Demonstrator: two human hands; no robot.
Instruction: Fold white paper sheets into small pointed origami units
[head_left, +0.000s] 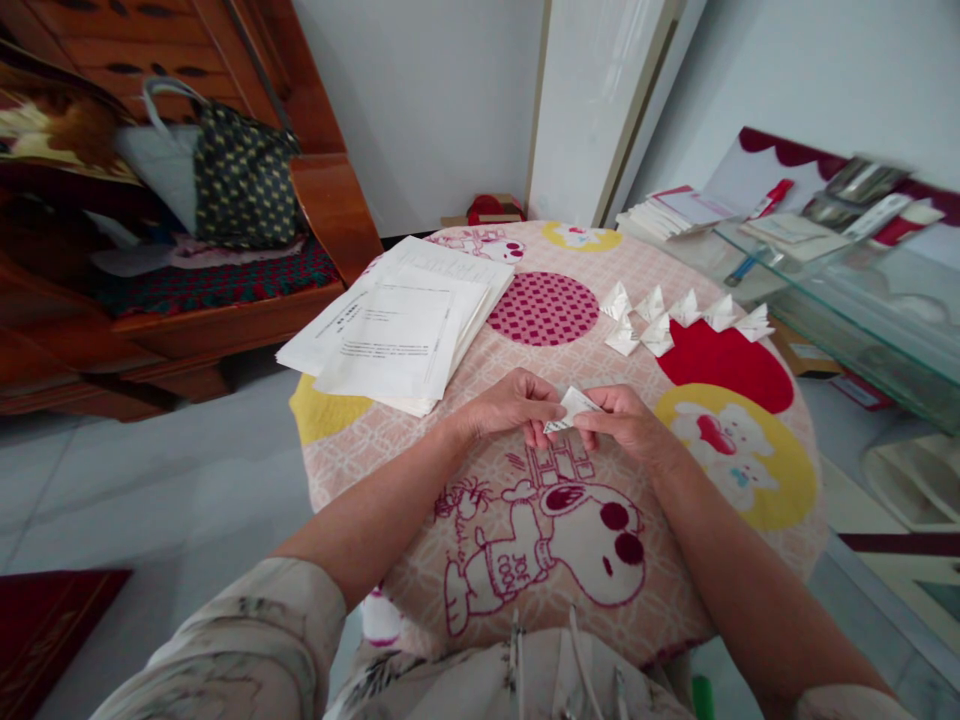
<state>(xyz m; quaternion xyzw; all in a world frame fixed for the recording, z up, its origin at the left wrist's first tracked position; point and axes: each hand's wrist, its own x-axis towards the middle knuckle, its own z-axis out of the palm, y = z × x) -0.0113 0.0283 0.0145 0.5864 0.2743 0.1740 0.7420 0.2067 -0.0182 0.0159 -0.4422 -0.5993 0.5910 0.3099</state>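
A small folded piece of printed white paper is pinched between my two hands above the round table. My left hand grips its left corner with thumb and fingers, and my right hand holds its right edge. Beyond my right hand, several folded paper pieces stand in two rows on the patterned cloth. To the left of my hands lies a stack of printed sheets, its upper sheets slightly askew.
The cloth-covered round table bears cartoon figures. At right stands a glass shelf with papers and metal bowls. A wooden bench at left holds a dark patterned bag. Behind the table are a wall and a white pillar.
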